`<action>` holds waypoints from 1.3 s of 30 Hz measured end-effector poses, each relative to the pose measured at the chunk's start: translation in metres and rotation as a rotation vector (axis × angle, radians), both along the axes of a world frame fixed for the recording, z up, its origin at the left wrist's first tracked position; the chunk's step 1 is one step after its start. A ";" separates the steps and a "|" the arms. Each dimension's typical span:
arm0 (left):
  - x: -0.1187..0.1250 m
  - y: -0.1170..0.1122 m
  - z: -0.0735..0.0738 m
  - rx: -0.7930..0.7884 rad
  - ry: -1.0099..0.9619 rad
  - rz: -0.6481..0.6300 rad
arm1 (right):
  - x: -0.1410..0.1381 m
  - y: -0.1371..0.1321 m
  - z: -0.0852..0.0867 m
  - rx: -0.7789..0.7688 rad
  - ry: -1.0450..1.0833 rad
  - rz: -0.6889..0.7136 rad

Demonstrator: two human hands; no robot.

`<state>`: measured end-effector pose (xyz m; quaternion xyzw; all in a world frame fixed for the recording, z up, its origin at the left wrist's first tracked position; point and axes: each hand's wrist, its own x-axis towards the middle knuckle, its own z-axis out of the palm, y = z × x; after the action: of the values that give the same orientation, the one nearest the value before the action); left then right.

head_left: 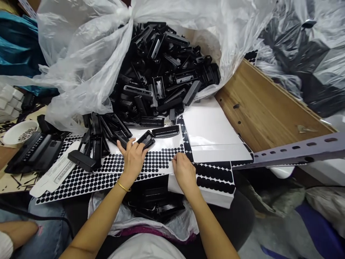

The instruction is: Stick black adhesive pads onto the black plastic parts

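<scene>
Left hand (pixel 134 159) touches one black part (pixel 146 138).

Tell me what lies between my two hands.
Only the sheet of black dot stickers lies between the left hand and right hand, in the head view.

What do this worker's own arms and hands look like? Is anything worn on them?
The left forearm and right forearm are bare as far up as the picture shows, with no sleeves. The left hand and right hand wear no gloves. The only ornament is a thin gold bangle on the left wrist; the right wrist has nothing on it.
</scene>
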<state>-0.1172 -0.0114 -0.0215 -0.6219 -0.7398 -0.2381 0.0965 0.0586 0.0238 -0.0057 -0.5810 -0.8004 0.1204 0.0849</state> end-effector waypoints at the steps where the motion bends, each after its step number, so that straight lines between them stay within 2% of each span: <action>1: 0.001 0.002 0.000 0.023 -0.014 -0.026 | 0.001 -0.001 -0.001 0.012 0.033 0.008; 5: 0.005 0.003 -0.002 0.155 -0.140 -0.102 | 0.010 -0.006 -0.001 0.022 0.283 0.050; 9: 0.006 0.003 0.001 0.236 -0.284 -0.042 | 0.017 -0.014 0.003 -0.023 0.536 0.074; 15: 0.001 0.016 0.007 0.086 -0.293 -0.051 | 0.017 -0.020 0.001 -0.066 0.632 0.049; 17: 0.000 0.019 0.012 0.101 -0.272 -0.069 | 0.017 -0.020 0.000 -0.076 0.641 0.038; 20: 0.005 0.015 0.024 0.226 -0.331 -0.135 | 0.018 -0.021 0.002 -0.106 0.675 0.020; 22: 0.013 0.007 0.032 0.247 -0.523 -0.177 | 0.017 -0.023 0.007 -0.130 0.730 -0.001; 23: 0.019 0.002 0.034 0.204 -0.681 -0.187 | 0.016 -0.024 0.010 -0.141 0.768 -0.014; 27: 0.042 -0.013 0.033 -0.170 -1.546 -0.190 | 0.010 -0.031 0.017 -0.244 0.954 -0.046; 29: 0.052 -0.018 0.029 -0.263 -1.869 -0.183 | 0.005 -0.035 0.017 -0.316 1.017 -0.049; 30: 0.055 -0.019 0.028 -0.277 -1.967 -0.175 | 0.004 -0.036 0.016 -0.336 1.031 -0.055; 33: 0.062 -0.022 0.027 -0.285 -2.095 -0.146 | 0.001 -0.039 0.014 -0.326 1.020 -0.084; 39: 0.065 -0.025 0.027 -0.266 -2.127 -0.136 | 0.002 -0.042 0.009 -0.317 1.005 -0.117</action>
<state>-0.0523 -0.0366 0.0059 -0.1407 -0.4281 -0.5796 -0.6790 0.0606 -0.0184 0.0037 -0.5011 -0.5994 0.4985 0.3758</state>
